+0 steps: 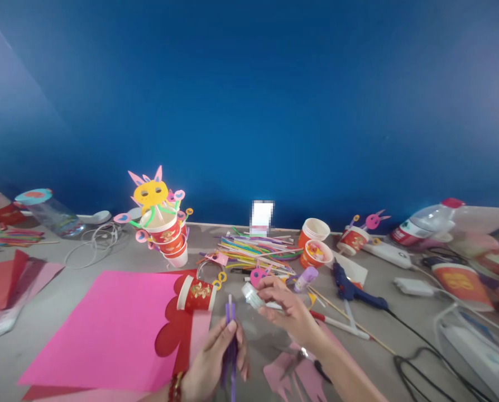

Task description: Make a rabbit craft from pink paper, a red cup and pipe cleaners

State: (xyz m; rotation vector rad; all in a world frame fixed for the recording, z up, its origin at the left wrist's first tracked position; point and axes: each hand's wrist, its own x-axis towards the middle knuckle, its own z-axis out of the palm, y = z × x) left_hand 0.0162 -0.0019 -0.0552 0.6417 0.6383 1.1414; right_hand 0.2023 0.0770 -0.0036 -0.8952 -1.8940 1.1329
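Observation:
Upright in my left hand [226, 349] are purple pipe cleaners [230, 315], pinched between thumb and fingers, with one paler tip standing higher. My right hand [285, 307] curves its thumb and fingers around a small clear bottle [253, 295], whose far part is hidden by the hand. Left of the hands a red paper cup [197, 294] with gold print lies on its side on red scalloped paper [169, 335]. Below my right hand, scissors [302, 354] rest among pink paper scraps [278, 373].
A large pink sheet [107, 329] lies at left. Behind stand decorated stacked cups [163, 231], a pile of pipe cleaners [253, 249] and a cup of scraps [316, 254]. At right are a purple glue stick [306, 278], a blue glue gun [354, 290] with its cord, and a plastic bottle [427, 222].

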